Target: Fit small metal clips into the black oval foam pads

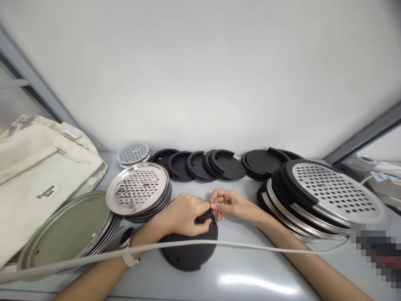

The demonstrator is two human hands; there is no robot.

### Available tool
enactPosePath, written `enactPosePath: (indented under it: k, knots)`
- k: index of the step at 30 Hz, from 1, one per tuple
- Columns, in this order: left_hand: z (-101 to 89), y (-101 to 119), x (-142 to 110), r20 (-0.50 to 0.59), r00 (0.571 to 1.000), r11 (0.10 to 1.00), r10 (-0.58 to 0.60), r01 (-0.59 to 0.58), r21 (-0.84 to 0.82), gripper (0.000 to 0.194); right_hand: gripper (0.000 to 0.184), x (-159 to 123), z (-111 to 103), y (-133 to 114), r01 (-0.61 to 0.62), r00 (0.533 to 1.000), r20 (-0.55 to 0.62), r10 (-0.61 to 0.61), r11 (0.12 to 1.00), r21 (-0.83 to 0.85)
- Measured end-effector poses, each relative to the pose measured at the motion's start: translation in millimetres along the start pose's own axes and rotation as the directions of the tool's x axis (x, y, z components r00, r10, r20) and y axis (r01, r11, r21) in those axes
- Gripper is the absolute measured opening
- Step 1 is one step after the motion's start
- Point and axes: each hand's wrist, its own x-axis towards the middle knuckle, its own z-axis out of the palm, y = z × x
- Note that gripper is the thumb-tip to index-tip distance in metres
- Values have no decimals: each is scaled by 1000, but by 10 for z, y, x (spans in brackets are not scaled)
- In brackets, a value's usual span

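Grey underneath, near centre of the table (233, 265): gripping a black disc (194, 253) by its far right rim with the left hand (185, 215); reaching to a silvery piece (216, 217) there with the right hand (230, 205), cannot tell whether grasping.

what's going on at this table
A person is working on a round black piece with both hands. The left hand grips it near its edge; the right hand meets it there, beside a small shiny bit too small to make out. More black discs lie behind, with stacks topped by perforated metal discs on either side.
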Motion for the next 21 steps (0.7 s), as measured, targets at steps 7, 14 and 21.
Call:
enactPosePath:
  k: [7,14,21]
  knots:
    - [12,-12,-10,17,1000,1000,12,-12,5,14,35,19,-17,20,-32,999,-17,32,999,9]
    - [22,-13,-15,11,1000,1000,15,-15,14,13,33,10,-27,-8,-40,999,-4,40,998,49]
    - [33,-23,-14,0,1000,999,27,-27,40,16,33,16,-80,30,-37,999,34,34,996,82]
